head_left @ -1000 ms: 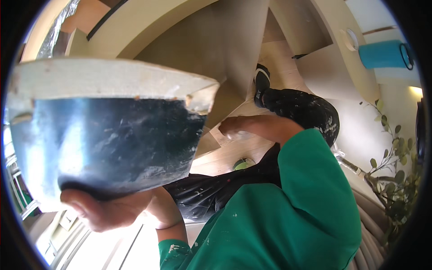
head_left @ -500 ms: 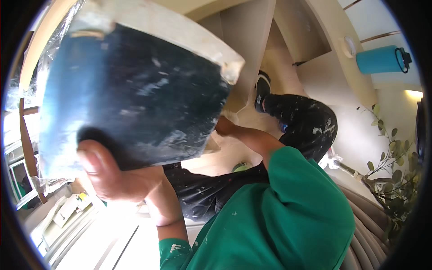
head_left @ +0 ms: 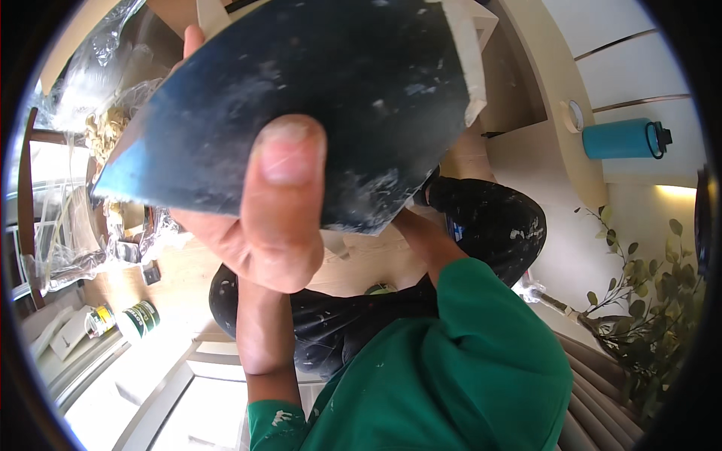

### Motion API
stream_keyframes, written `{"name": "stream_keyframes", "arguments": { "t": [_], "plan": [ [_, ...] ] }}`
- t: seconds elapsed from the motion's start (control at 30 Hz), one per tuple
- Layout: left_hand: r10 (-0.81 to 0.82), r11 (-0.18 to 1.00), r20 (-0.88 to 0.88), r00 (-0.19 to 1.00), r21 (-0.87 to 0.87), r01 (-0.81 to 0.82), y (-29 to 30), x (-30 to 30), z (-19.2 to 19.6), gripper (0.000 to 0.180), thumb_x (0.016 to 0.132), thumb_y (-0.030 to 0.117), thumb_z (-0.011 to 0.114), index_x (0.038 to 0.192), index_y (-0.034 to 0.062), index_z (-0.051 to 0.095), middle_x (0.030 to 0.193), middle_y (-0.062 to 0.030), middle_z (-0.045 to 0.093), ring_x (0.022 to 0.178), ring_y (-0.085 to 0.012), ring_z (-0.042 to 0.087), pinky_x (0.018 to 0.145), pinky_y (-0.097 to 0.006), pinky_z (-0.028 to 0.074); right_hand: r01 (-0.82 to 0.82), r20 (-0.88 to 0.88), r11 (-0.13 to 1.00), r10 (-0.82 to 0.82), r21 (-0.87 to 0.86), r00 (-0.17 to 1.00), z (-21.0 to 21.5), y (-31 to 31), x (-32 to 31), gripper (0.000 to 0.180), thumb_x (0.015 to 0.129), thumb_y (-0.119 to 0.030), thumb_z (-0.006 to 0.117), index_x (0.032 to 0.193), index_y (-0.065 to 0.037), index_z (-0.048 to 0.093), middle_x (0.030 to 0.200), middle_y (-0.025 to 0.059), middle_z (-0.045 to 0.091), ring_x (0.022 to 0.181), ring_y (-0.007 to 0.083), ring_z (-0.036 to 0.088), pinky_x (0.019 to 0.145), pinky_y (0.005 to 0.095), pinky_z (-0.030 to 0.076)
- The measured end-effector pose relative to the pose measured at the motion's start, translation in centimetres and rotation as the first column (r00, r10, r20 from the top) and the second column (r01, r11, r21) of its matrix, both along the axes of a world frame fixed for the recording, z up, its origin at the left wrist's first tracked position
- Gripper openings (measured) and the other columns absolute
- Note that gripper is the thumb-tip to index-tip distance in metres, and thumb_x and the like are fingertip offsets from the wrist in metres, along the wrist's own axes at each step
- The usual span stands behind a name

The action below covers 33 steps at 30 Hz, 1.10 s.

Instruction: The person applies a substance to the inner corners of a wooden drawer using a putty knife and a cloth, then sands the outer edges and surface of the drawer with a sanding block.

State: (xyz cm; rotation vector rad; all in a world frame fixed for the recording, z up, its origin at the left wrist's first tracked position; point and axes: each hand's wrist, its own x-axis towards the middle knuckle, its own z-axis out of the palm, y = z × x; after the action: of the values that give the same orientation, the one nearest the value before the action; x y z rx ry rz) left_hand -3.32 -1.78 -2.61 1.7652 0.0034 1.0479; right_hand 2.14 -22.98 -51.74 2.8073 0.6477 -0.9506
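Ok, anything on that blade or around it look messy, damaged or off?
The wide dark blade in the left hand is smeared with white streaks, and thick white compound is caked along its far edge. White spatter also marks the black trousers and the green sleeve. The blade shows no visible damage.

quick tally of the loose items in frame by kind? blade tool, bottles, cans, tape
Wide putty knife, held in the left hand: 1
Teal water bottle: 1
Cans on the floor: 2
Tape roll: 1
Total: 5
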Motion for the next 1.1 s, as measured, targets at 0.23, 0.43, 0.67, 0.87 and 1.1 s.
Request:
{"name": "stream_keyframes", "arguments": {
  "t": [0.23,0.43,0.67,0.87,1.1],
  "plan": [
    [-0.185,0.979,0.246,0.951,-0.038,0.2,-0.2,1.8,1.1,0.017,0.085,0.012,0.065,0.096,-0.0001,0.069,0.093,-0.0098,0.066,0.093,-0.024,0.058,0.116,-0.056,0.017,-0.192,-0.327,0.969,0.134,-0.153,0.935,4.8,-6.7,-4.3,0.029,0.088,-0.017,0.063,0.11,0.0,0.07,0.107,0.0201,0.071,0.1,0.0365,0.068,0.084,0.0472,0.055],
    [-0.211,0.974,0.213,0.954,-0.033,0.223,0.1,1.8,1.2,0.016,0.087,0.013,0.065,0.093,-0.0005,0.069,0.093,-0.0095,0.066,0.096,-0.0243,0.058,0.117,-0.056,0.016,-0.312,0.319,0.909,0.219,0.277,0.922,-0.8,-3.1,1.1,0.023,0.088,-0.016,0.061,0.103,-0.002,0.072,0.104,0.0202,0.07,0.098,0.0344,0.069,0.083,0.0466,0.055],
    [-0.185,0.936,0.207,0.961,-0.259,0.236,-1.1,2.3,1.0,0.036,0.09,0.019,0.058,0.112,-0.0088,0.064,0.113,-0.0153,0.063,0.119,-0.0284,0.053,0.12,-0.051,0.015,0.036,0.404,0.973,-0.129,0.229,0.906,-6.0,-1.4,6.5,0.038,0.094,-0.021,0.054,0.128,-0.006,0.059,0.129,0.022,0.057,0.117,0.0339,0.059,0.097,0.0467,0.049],
    [-0.052,0.826,0.166,0.985,-0.547,0.135,-0.5,0.7,0.0,0.071,0.082,0.033,0.061,0.132,-0.0153,0.046,0.136,-0.0317,0.048,0.129,-0.0366,0.048,0.113,-0.051,0.033,0.466,0.129,0.649,-0.654,0.601,0.745,-3.7,5.9,1.9,0.043,0.097,-0.022,0.047,0.137,-0.007,0.052,0.141,0.0201,0.05,0.124,0.0358,0.055,0.108,0.0492,0.04],
    [0.12,0.86,0.038,0.992,-0.503,-0.084,-3.5,1.8,1.5,0.094,0.085,0.045,0.05,0.147,-0.0167,0.019,0.154,-0.0308,0.026,0.14,-0.0412,0.033,0.116,-0.051,0.03,-0.068,0.083,0.808,0.024,0.586,0.996,-3.2,11.1,-4.2,0.034,0.094,-0.028,0.051,0.114,-0.007,0.068,0.116,0.0197,0.065,0.114,0.0333,0.061,0.099,0.0492,0.046]
  ]
}}
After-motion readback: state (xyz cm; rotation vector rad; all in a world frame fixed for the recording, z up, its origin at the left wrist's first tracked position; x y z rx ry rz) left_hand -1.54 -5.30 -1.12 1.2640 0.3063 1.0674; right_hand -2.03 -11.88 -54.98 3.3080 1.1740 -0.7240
